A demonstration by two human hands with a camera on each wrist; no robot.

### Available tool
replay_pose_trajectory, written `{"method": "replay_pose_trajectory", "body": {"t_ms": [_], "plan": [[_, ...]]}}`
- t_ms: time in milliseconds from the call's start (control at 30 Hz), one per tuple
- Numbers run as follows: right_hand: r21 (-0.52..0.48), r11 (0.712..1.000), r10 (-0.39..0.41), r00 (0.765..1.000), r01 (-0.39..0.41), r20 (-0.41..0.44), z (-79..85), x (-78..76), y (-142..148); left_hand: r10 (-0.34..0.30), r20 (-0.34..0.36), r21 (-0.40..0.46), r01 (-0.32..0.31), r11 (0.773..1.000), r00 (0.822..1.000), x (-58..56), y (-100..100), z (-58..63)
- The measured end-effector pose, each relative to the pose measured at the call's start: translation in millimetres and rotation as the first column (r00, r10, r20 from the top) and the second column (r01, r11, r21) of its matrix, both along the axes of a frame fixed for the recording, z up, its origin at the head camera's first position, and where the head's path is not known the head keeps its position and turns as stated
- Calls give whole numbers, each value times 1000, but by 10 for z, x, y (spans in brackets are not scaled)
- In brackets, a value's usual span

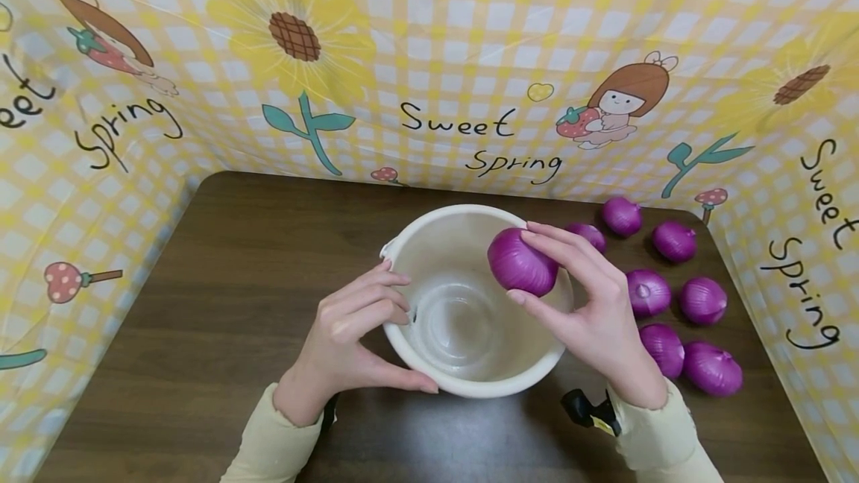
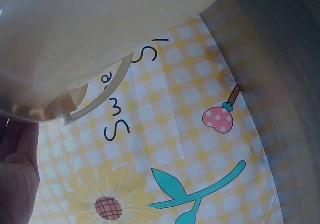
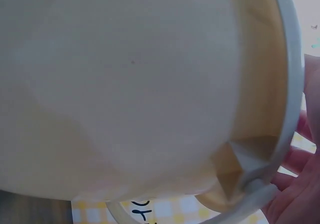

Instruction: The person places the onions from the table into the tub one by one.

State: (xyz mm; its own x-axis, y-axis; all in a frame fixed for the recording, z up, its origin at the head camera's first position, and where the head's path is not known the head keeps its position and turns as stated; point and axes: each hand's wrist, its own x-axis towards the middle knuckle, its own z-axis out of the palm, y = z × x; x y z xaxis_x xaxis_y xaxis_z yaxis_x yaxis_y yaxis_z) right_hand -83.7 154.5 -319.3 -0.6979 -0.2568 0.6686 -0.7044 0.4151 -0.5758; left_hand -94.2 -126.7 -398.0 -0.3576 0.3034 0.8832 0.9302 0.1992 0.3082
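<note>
A white bucket (image 1: 463, 387) stands on the dark wooden table, its inside bare in the head view. My left hand (image 1: 356, 326) holds the bucket's left rim, fingers over the edge and thumb along the front outside. Over the right part of the opening, my right hand (image 1: 590, 304) grips a purple onion (image 1: 520, 263) between fingers and thumb. In the left wrist view the bucket's outer wall (image 2: 110, 29) and part of its handle (image 2: 107, 91) show. The right wrist view is mostly filled by the bucket wall (image 3: 130, 94), with the right hand (image 3: 300, 184) at its edge.
Several more purple onions (image 1: 702, 301) lie at the table's right side, one partly behind my right hand. A yellow checked cloth (image 1: 456, 43) with printed flowers hangs behind the table (image 1: 268, 282) and at both sides. A black strap piece (image 1: 590, 412) sits at my right wrist.
</note>
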Motion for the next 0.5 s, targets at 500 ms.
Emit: {"method": "replay_pose_trajectory", "body": {"t_ms": [500], "plan": [[38, 999, 5, 1000, -6, 25, -75, -12, -47, -2, 9, -4, 3, 1000, 1000, 5, -6, -1]]}}
